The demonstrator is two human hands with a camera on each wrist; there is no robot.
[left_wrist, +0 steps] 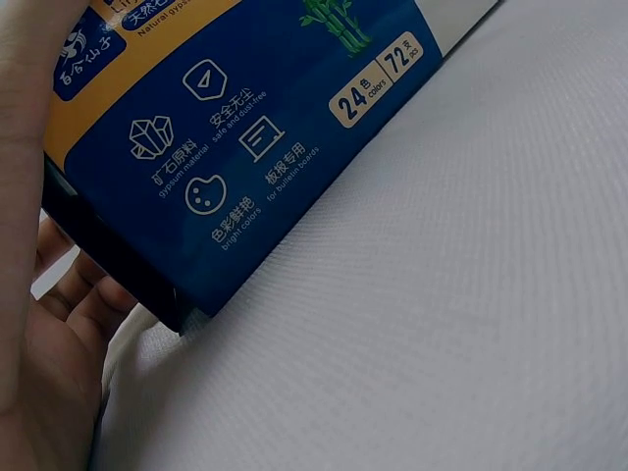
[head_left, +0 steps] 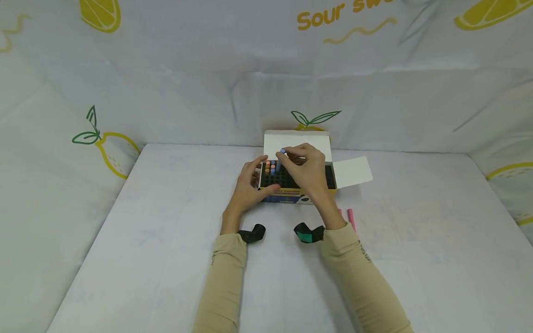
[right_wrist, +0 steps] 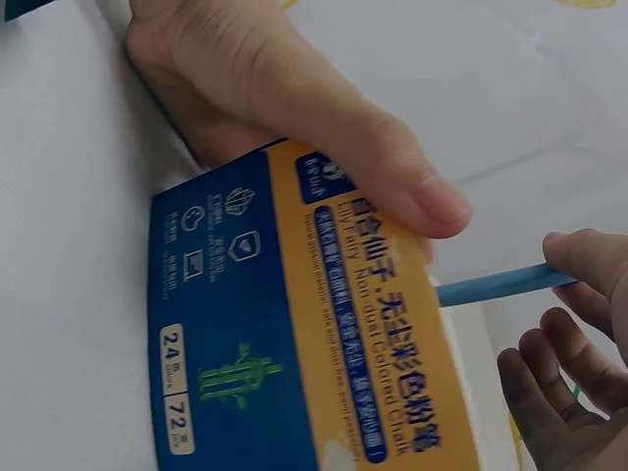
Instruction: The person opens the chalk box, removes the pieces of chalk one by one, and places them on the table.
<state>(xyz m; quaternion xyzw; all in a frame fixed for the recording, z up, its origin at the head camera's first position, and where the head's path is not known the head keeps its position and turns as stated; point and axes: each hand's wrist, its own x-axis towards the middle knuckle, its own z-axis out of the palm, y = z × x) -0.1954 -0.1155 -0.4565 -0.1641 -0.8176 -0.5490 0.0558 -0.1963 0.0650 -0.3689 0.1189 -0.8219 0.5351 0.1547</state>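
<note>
A blue and yellow box of colored chalk point(head_left: 281, 199) stands on the table with its white lid raised. My left hand point(head_left: 245, 188) holds its left end, thumb over the front edge and fingers round the side. Between thumb and fingertips, my right hand point(head_left: 310, 171) pinches a blue chalk stick point(right_wrist: 502, 285). The lower end of this stick goes down behind the box's front edge in the right wrist view. Orange, pink and blue chalk sticks point(head_left: 270, 167) stand in the left part of the dark holed insert point(head_left: 272, 180). My right hand covers part of the insert.
Pink chalk sticks point(head_left: 351, 218) lie on the white table point(head_left: 166, 240) by the right forearm, partly hidden by it. An open white side flap point(head_left: 353, 171) sticks out to the right of the box. A white cloth with lemon prints point(head_left: 200, 92) hangs behind.
</note>
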